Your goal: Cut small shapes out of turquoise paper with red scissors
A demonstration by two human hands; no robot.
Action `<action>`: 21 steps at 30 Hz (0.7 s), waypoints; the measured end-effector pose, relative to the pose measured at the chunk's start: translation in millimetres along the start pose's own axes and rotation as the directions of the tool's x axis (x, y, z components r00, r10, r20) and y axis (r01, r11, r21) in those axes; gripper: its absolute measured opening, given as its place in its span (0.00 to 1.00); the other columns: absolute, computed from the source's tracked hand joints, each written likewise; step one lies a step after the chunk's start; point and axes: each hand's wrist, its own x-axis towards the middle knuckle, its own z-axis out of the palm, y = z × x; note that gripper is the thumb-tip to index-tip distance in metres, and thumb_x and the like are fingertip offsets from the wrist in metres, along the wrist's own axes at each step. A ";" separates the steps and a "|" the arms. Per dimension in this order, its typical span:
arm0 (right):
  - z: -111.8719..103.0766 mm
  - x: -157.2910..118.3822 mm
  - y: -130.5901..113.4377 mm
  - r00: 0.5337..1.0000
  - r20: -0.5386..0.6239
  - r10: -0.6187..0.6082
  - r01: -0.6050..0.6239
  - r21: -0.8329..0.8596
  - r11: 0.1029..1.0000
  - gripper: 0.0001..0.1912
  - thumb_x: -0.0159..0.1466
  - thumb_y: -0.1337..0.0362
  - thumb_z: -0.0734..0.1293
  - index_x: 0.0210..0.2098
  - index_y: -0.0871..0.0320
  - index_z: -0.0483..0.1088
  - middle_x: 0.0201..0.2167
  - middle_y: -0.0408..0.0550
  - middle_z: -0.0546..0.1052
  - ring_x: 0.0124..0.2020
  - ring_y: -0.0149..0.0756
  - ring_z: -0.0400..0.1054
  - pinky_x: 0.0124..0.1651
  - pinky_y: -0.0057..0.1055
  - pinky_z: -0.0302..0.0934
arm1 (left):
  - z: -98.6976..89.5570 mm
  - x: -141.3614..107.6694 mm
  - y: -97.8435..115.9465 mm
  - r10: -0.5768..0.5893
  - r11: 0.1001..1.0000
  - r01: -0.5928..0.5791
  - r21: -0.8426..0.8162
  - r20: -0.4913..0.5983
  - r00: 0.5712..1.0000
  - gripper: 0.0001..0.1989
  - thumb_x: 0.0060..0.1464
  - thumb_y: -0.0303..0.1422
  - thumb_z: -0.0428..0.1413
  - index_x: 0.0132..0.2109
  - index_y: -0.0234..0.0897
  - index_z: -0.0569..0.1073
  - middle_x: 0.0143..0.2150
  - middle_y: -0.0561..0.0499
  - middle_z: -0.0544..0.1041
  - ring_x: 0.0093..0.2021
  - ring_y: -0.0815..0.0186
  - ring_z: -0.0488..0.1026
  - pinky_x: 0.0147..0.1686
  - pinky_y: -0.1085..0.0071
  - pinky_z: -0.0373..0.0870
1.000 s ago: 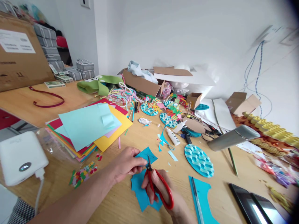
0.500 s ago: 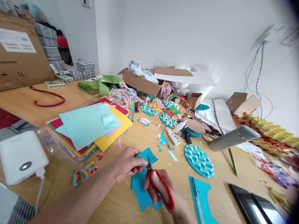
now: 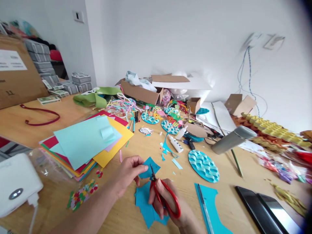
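My left hand (image 3: 131, 172) pinches the left edge of a small blue paper piece (image 3: 151, 165) above the table. My right hand (image 3: 168, 201) is wrapped round the red handles of a pair of scissors (image 3: 174, 198), whose dark blades point up over the small piece. Below both hands lies a larger blue paper (image 3: 146, 208) with a jagged edge, partly covered by my right hand. Another blue sheet (image 3: 214, 211) with a pen (image 3: 204, 204) on it is to the right. A wavy-patterned blue oval (image 3: 203, 165) lies beyond that sheet.
Coloured paper sheets (image 3: 85, 139) are stacked at left, near a white device (image 3: 19, 185) and paper confetti (image 3: 81, 195). A glue bottle (image 3: 175, 144), paper scraps and a grey flask (image 3: 234, 139) lie farther back. Two dark phones (image 3: 263, 208) are at the right.
The camera view has turned slightly right, so the table items appear farther left. My left hand's fingers have shifted along the small blue piece to its left side. The scissors remain in my right hand.
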 end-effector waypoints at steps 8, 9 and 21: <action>-1.1 1.5 1.0 1.000 0.006 0.020 -0.020 0.064 0.998 0.36 0.59 0.35 0.59 0.20 0.65 0.71 0.06 0.39 0.62 0.07 0.21 0.49 0.12 0.22 0.41 | -0.4 -1.6 0.7 -0.042 0.998 0.043 -0.047 0.035 0.999 0.14 0.41 0.40 0.62 0.26 0.34 0.69 0.21 0.57 0.66 0.23 0.72 0.60 0.18 0.77 0.59; -1.3 1.5 1.0 1.000 0.013 0.018 -0.018 0.060 0.998 0.36 0.59 0.36 0.59 0.20 0.65 0.71 0.06 0.39 0.62 0.07 0.21 0.49 0.12 0.22 0.41 | -0.4 -1.8 0.8 -0.045 0.998 0.046 -0.045 0.036 0.998 0.14 0.41 0.40 0.62 0.26 0.34 0.69 0.21 0.57 0.65 0.22 0.73 0.60 0.18 0.77 0.58; -1.2 1.0 3.0 0.998 0.061 -0.012 0.011 0.025 1.000 0.35 0.59 0.36 0.58 0.19 0.64 0.71 0.06 0.38 0.61 0.08 0.21 0.50 0.13 0.21 0.43 | 0.5 -1.3 1.4 -0.078 0.996 0.082 -0.028 0.140 0.987 0.13 0.40 0.39 0.61 0.23 0.33 0.69 0.16 0.57 0.64 0.17 0.75 0.57 0.14 0.78 0.50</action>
